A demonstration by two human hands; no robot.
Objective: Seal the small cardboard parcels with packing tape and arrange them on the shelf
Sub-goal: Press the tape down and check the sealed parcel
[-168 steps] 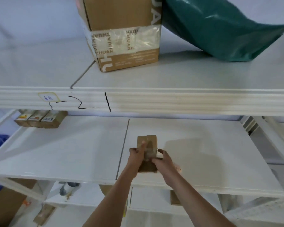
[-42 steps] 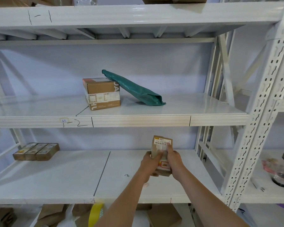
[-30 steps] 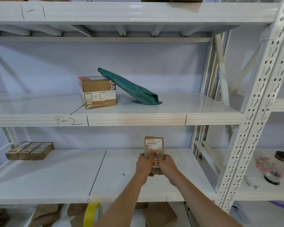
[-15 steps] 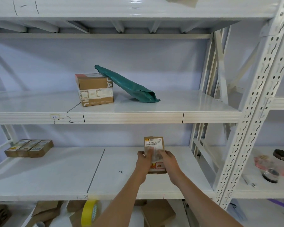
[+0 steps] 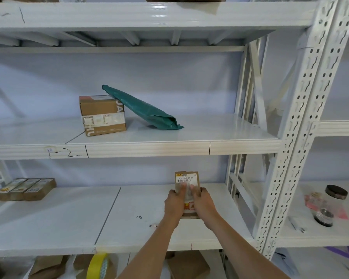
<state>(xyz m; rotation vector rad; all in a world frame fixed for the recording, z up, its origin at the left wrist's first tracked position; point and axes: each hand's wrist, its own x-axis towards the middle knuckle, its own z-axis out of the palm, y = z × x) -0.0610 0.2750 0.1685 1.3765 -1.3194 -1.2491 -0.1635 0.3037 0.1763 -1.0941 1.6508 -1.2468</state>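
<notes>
Both hands (image 5: 187,204) grip a small parcel (image 5: 187,182) above the shelf (image 5: 69,222).

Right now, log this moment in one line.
small brown cardboard parcel | gripped by left hand and right hand | above white metal shelf
</notes>
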